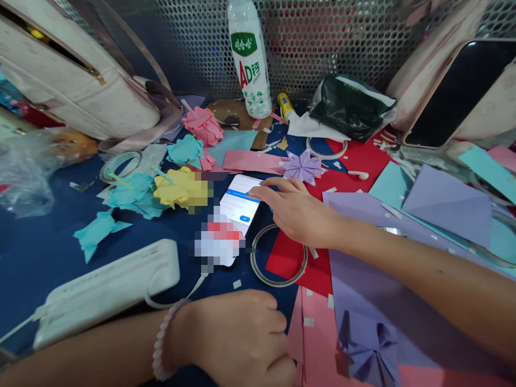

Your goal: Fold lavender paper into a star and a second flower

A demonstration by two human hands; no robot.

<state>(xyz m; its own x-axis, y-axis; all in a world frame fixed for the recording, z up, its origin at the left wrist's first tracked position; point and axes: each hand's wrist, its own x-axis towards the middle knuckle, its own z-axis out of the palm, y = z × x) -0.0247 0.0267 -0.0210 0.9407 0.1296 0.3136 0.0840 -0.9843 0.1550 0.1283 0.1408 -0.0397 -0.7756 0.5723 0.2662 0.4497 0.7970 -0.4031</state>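
Observation:
My right hand (300,207) reaches in from the right over a lit phone (246,201), its fingertips at the upper right of the screen and nothing held between its fingers. Part of the phone is blurred out, and a white cable runs from its lower end. Near the front edge rests my left hand (242,336), fingers curled in, with a beaded bracelet (159,341) at the wrist; whether it holds something is hidden. Between the hands lies a roll of narrow tape (257,269). A purple folded star (303,166) sits beyond my right hand.
A white power bank (116,285) and folded blue (135,193) and yellow (177,185) paper pieces lie left. Behind stand a bottle (252,64) and a black packet (349,107). Purple sheets (363,279) cover the right; another phone (463,91) leans against a bag.

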